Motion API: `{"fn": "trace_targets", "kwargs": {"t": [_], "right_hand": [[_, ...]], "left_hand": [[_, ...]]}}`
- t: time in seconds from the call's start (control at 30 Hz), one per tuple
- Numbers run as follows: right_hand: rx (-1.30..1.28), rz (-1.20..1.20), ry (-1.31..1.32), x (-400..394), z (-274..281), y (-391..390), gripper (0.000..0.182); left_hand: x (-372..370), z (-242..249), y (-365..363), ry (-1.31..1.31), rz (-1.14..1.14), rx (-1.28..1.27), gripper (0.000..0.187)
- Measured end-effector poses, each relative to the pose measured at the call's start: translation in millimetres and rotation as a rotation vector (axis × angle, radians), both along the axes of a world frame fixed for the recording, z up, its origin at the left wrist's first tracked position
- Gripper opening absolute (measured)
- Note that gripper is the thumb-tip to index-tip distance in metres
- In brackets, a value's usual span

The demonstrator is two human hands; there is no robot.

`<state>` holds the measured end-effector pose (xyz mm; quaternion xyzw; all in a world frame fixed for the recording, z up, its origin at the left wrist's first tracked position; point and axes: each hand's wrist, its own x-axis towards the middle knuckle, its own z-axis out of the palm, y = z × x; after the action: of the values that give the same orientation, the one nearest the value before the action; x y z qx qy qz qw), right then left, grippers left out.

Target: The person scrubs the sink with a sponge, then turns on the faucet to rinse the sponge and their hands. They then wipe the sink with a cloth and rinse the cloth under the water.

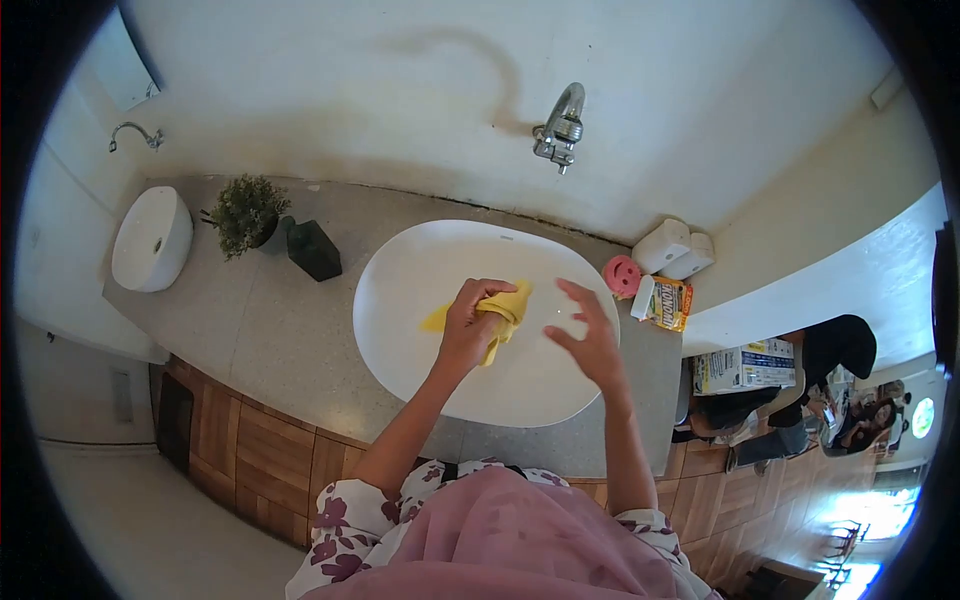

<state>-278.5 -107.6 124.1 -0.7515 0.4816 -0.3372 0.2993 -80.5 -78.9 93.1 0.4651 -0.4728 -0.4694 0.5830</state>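
My left hand (468, 328) is closed around a crumpled yellow cloth (508, 308) above the white oval basin (400, 375). Part of the cloth hangs down below my fingers, and a yellow patch shows on the other side of the hand. To the right, my right hand (588, 335) is over the same basin with its fingers spread and nothing in them. A gap separates it from the cloth. On the wall behind the basin is a chrome tap (562, 130).
Right of the basin stand a pink smiling-face sponge (622, 276), white rolls (662, 246) and a yellow packet (671, 303). To the left are a dark green bottle (315, 250), a potted plant (245, 212) and a smaller white basin (152, 240). People sit far right beside a box (745, 368).
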Motion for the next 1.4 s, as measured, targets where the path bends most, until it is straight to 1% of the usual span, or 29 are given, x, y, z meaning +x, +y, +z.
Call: {"fn": "trace_targets", "kwargs": {"t": [0.07,0.1,0.17,0.2,0.27,0.33,0.4,0.47,0.5,0.53,0.57,0.6,0.63,0.67,0.7,0.73,0.77,0.8,0.87,0.97,1.1,1.2,1.4], "right_hand": [[0.177,0.149,-0.110,24.2,6.2,4.5,0.063],[0.177,0.144,-0.111,27.9,6.4,2.2,0.063],[0.256,0.219,-0.008,33.6,7.2,-7.8,0.061],[0.256,0.219,-0.009,29.6,6.6,-17.6,0.061],[0.212,0.413,0.049,12.6,4.1,-45.0,0.052],[0.275,0.200,-0.107,9.0,8.2,-77.1,0.042],[0.204,-0.033,-0.283,11.7,16.1,-114.0,0.039],[0.187,-0.136,-0.280,15.5,28.6,-147.3,0.036],[0.186,-0.138,-0.281,19.7,29.7,-162.8,0.036],[0.209,-0.197,-0.263,25.3,27.8,-178.3,0.040],[0.231,-0.255,-0.245,30.5,24.9,-191.2,0.046],[0.231,-0.255,-0.247,36.9,23.4,-200.3,0.046],[0.292,-0.276,-0.285,44.2,21.1,-208.9,0.048],[0.355,-0.296,-0.324,50.2,18.8,-216.8,0.051],[0.357,-0.293,-0.326,52.5,13.6,-225.3,0.051],[0.407,-0.227,-0.447,53.6,8.4,-233.4,0.051],[0.457,-0.160,-0.567,53.4,2.7,-240.6,0.051],[0.460,-0.158,-0.567,53.4,-0.2,-244.7,0.051],[0.466,-0.138,-0.592,51.7,-7.3,-250.9,0.042],[0.504,-0.130,-0.648,49.9,2.7,-244.6,0.037],[0.501,-0.146,-0.671,51.0,1.3,-244.7,0.037],[0.454,-0.097,-0.720,51.0,-4.7,-243.9,0.037],[0.449,-0.089,-0.734,50.0,-6.4,-243.5,0.037]], "left_hand": [[-6.6,1.9,-1.8,0.021,-0.011,-0.024,0.039],[-8.9,2.6,-1.9,0.045,-0.015,-0.048,0.038],[-6.2,3.2,-1.5,0.095,-0.003,-0.015,0.037],[-2.6,3.2,-0.9,0.145,0.009,0.018,0.035],[10.2,1.6,2.9,0.118,0.015,0.058,0.035],[23.4,-2.7,7.5,0.096,0.023,0.098,0.035],[35.2,-10.6,11.9,-0.044,0.016,0.083,0.035],[46.8,-13.8,18.8,-0.055,0.002,0.100,0.034],[54.7,-22.9,22.2,-0.076,-0.069,0.108,0.032],[60.8,-29.0,25.2,-0.097,-0.139,0.115,0.031],[65.6,-34.2,29.0,-0.099,-0.141,0.114,0.031],[69.4,-36.9,33.8,-0.126,-0.207,0.160,0.031],[72.2,-39.2,38.0,-0.154,-0.273,0.208,0.031],[74.6,-41.1,41.4,-0.157,-0.270,0.208,0.031],[76.5,-41.1,45.0,-0.333,-0.350,0.208,0.034],[77.7,-41.4,48.8,-0.509,-0.430,0.208,0.036],[76.0,-41.6,53.2,-0.619,-0.409,0.269,0.038],[76.2,-41.8,54.6,-0.619,-0.407,0.272,0.038],[77.0,-42.0,54.7,-0.657,-0.446,0.353,0.038],[80.8,-43.8,47.3,-0.625,-0.499,0.363,0.039],[80.5,-40.3,31.4,-0.665,-0.590,0.373,0.041],[78.5,-52.5,26.6,-0.679,-0.639,0.321,0.040],[77.2,-57.5,29.7,-0.625,-0.629,0.339,0.040]]}}
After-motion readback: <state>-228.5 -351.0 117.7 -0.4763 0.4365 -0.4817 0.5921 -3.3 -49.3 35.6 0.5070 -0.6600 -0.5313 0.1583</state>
